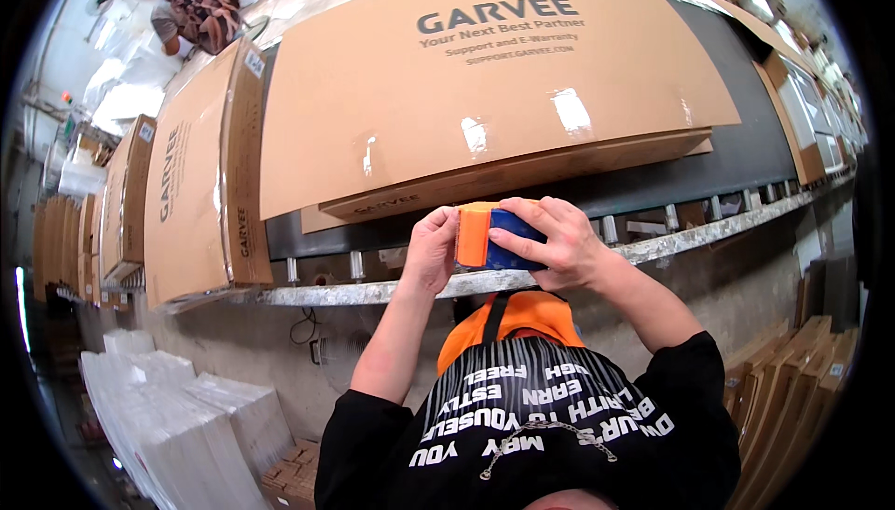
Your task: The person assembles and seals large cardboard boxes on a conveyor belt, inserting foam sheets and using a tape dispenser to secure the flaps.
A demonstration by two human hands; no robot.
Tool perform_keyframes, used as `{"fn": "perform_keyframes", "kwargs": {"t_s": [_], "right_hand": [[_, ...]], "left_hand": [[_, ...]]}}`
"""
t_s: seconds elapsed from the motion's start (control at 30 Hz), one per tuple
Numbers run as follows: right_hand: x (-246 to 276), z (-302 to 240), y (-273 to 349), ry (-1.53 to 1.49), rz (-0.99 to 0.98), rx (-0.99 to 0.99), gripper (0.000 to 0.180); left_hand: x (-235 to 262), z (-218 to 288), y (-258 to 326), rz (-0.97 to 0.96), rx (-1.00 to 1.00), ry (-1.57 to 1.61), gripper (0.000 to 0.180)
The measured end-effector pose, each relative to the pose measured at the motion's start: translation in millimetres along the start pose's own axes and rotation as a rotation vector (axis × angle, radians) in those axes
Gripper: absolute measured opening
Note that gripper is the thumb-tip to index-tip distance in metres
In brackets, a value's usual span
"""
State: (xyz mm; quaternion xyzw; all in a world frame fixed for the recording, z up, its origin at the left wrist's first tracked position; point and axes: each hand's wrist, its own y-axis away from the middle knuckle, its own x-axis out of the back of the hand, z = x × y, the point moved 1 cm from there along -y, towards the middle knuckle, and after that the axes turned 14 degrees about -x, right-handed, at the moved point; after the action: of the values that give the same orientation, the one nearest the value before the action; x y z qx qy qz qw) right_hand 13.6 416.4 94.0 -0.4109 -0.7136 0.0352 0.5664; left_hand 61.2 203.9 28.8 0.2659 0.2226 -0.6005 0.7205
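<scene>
Both my hands are on a boxy orange-and-blue handheld thing [474,236], held up over the near edge of the conveyor; its exact kind does not show. My left hand [432,249] pinches its orange left end between thumb and fingers. Around the blue right side wraps my right hand [565,241], its fingers lying across the top and front. Just beyond lies a large flat cardboard carton [494,90] whose wide top flap or sheet overhangs its near side. Shiny strips of clear tape [475,137] show along the near part of that cardboard.
The carton rests on a dark conveyor belt [736,90] with a worn metal rail [690,240] along my side. More cartons [191,174] stand on the left. White wrapped stacks [186,417] are at lower left, flat cardboard [783,389] at lower right. Another person [196,11] is at far left.
</scene>
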Motion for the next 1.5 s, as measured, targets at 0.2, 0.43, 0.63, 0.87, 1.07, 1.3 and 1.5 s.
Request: {"fn": "perform_keyframes", "kwargs": {"t_s": [0.2, 0.43, 0.63, 0.87, 1.07, 1.3, 1.5], "right_hand": [[22.9, 15.9, -29.4, 0.142, -0.089, 0.128, 0.065], [53.5, 69.1, -32.7, 0.374, -0.305, -0.004, 0.069], [25.2, 69.8, -51.4, 0.418, -0.322, -0.021, 0.065], [-11.0, 63.4, -68.4, 0.475, -0.445, -0.077, 0.063], [-0.5, 54.6, -69.0, 0.296, -0.525, -0.302, 0.056], [-64.0, 58.9, -83.7, 0.346, -0.61, -0.237, 0.046], [-53.6, 93.1, -57.5, 0.527, -0.261, -0.002, 0.027]], "left_hand": [[56.8, 47.0, -13.1, 0.536, -0.59, -0.488, 0.014], [115.7, 73.1, -24.8, 0.771, -0.891, -0.94, 0.016], [144.9, 70.6, -41.1, 0.911, -0.861, -1.416, 0.018], [184.9, 72.7, -38.3, 1.01, -0.838, -1.738, 0.065], [161.6, 79.6, -54.8, 1.034, -1.004, -2.166, 0.088], [192.1, 8.2, -104.4, 0.256, -1.48, -2.257, 0.045], [241.2, 28.6, -93.6, 0.13, -1.269, -2.313, 0.042]]}}
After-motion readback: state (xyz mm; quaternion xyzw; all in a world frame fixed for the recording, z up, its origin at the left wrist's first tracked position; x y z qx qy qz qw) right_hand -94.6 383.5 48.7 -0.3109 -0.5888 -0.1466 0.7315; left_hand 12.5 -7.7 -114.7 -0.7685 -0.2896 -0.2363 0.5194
